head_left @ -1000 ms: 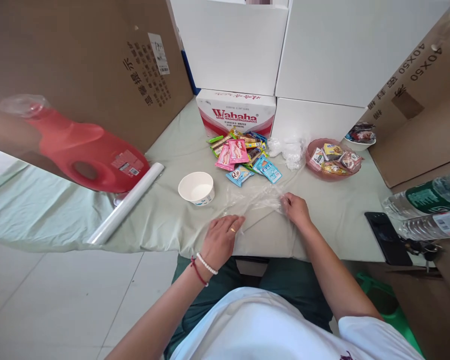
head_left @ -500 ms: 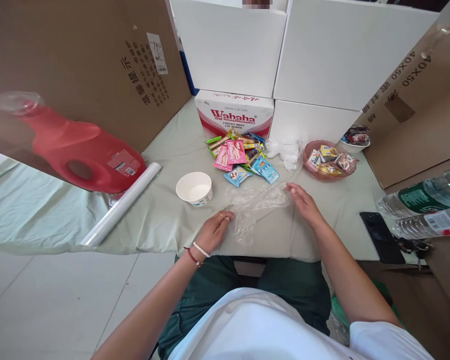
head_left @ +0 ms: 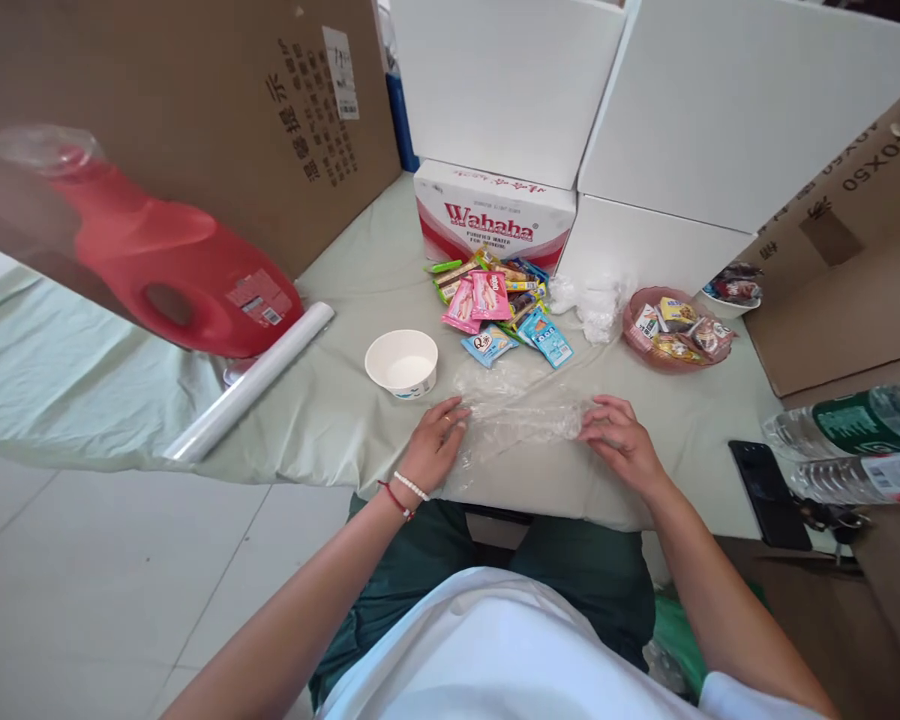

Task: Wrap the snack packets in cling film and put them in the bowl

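Observation:
A crumpled sheet of clear plastic film (head_left: 521, 420) lies on the pale green tablecloth (head_left: 330, 420) between my hands. My left hand (head_left: 435, 445) pinches its left edge, fingers curled. My right hand (head_left: 621, 440) grips its right edge, fingers bent over the film. An empty white paper bowl (head_left: 403, 362) stands just beyond my left hand. Behind the film lies a heap of small snack packets (head_left: 499, 305).
A roll of clear film (head_left: 251, 380) and a red jug (head_left: 172, 270) lie at the left. A pink dish of snacks (head_left: 675, 330), crumpled plastic (head_left: 592, 305), a Wahaha box (head_left: 491, 215), white boxes and cardboard stand behind. A black phone (head_left: 769, 480) and bottles (head_left: 847, 420) are at the right.
Both hands moved along the film: the left slid forward to its left edge, the right came back onto its right edge. The film is now bunched between them. The camera shifted slightly.

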`<state>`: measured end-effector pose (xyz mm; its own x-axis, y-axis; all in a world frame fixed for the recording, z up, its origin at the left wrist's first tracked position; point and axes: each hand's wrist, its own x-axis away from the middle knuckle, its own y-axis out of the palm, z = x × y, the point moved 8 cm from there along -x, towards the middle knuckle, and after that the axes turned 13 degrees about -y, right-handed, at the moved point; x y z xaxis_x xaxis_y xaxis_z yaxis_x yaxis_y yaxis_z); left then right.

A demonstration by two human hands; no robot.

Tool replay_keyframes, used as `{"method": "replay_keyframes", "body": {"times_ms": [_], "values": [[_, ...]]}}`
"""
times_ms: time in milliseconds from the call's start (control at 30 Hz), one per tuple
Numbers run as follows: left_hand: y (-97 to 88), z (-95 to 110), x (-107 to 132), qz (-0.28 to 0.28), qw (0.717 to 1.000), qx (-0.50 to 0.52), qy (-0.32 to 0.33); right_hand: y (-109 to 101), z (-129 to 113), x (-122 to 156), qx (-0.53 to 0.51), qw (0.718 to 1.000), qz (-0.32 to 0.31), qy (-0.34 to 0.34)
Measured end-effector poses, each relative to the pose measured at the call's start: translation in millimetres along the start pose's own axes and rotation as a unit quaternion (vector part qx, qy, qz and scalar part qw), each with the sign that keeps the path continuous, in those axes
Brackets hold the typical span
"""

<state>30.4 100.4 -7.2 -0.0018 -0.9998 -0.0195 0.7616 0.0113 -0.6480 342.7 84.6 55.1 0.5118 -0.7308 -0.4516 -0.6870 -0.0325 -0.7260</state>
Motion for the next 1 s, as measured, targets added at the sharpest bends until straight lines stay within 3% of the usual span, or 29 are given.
{"method": "replay_keyframes", "body": {"times_ms": [133,267,400,467,600,667,733,867,1000], "values": [[3.3,-1,-10,0.013,0.999,-0.027,-0.033,5,-18,57,0.008,0.999,-0.049,0.019],[8.6,8,-4,-0.018,0.991,-0.132,0.017,-1,-28,93,-0.009,0.997,-0.057,0.047],[7.3,11,8,-0.036,0.974,-0.22,0.044,-42,-29,71,0.075,0.989,0.067,0.111],[6.5,11,12,-0.042,0.97,-0.235,0.048,-43,-36,37,0.12,0.986,0.068,0.097],[5.3,8,15,-0.045,0.97,-0.237,0.042,14,-51,-28,0.129,0.984,-0.12,0.006],[3.3,4,17,-0.042,0.972,-0.225,0.042,46,-54,-37,0.14,0.964,-0.227,-0.019],[0.5,2,19,-0.039,0.976,-0.21,0.05,65,-58,-30,0.156,0.941,-0.298,-0.028],[-2.9,-1,23,-0.041,0.978,-0.196,0.063,63,-78,3,0.138,0.93,-0.34,-0.023],[-1.1,0,25,-0.056,0.977,-0.192,0.076,43,-98,31,-0.023,0.919,-0.392,0.046]]}}
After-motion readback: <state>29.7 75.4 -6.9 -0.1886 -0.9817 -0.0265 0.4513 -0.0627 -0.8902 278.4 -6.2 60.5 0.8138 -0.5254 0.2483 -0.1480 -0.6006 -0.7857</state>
